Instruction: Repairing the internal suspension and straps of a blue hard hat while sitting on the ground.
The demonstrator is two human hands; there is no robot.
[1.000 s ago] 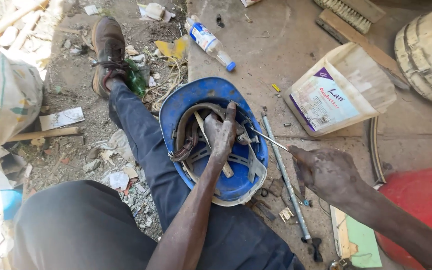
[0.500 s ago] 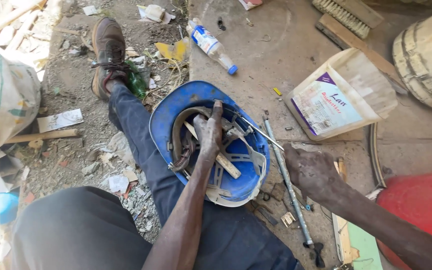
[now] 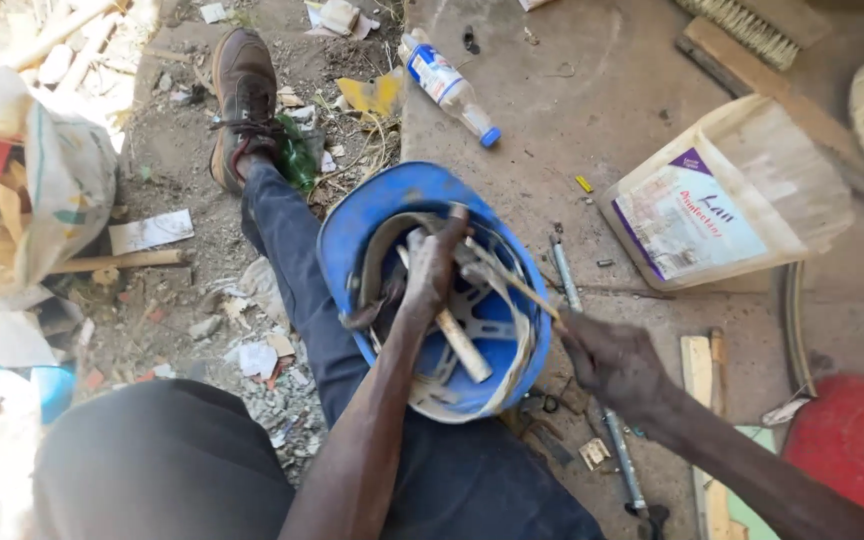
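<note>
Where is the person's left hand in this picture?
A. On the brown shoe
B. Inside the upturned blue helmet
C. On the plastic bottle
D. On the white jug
B: the left hand reaches down into the upturned blue helmet, among its straps, far from bottle, shoe and jug.

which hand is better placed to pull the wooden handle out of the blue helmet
Probably the left. The left hand is already inside the blue helmet, fingers right by the wooden handle. The right hand sits outside the rim, holding a thin stick.
</note>
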